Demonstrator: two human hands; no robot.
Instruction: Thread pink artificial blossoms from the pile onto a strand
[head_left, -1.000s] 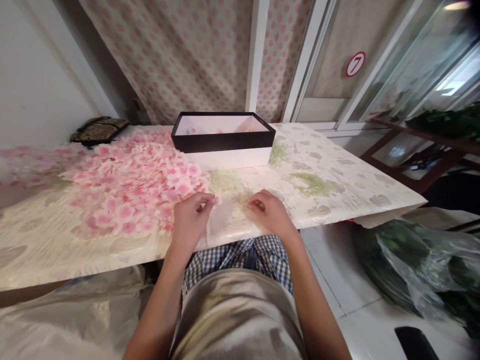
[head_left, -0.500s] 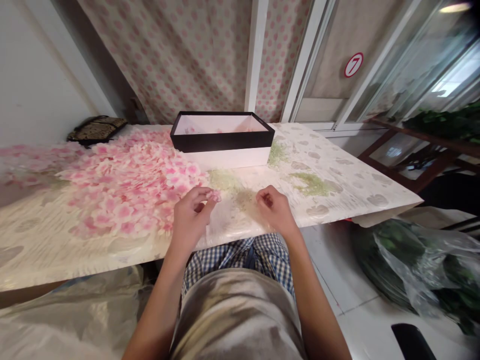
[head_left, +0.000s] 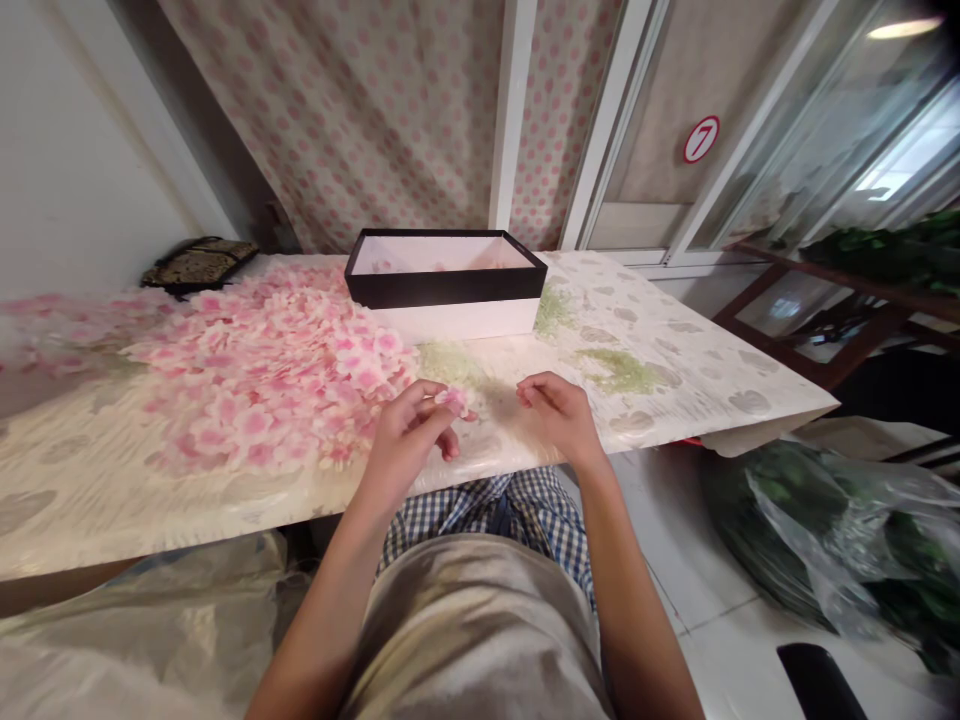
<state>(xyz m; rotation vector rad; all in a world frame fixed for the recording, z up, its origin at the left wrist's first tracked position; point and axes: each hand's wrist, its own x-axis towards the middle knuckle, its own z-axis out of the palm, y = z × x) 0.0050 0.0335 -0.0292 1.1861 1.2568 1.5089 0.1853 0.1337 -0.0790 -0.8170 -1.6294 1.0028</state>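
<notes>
Between the thumb and fingers of my left hand is a small pink and white flower, above the table's front part. My right hand is a short way to the right, its thumb and fingertips pressed together; whatever they hold, if anything, is too small to name. A wide heap of pink petal flowers lies left of my left hand. Thin pale green pieces lie just beyond my hands, with another green bunch to the right. Behind them stands an open black and white box with some pink showing inside.
The table has a patterned pale cover. A dark patterned item lies at the back left. Curtains hang behind. Green foliage under clear plastic is on the floor at right, and a wooden rack stands beyond.
My left hand has moved right with the flower, which now shows more fully, and its lower fingers have spread. My right hand has shifted slightly right, its fingers straighter. The view has shifted slightly.
</notes>
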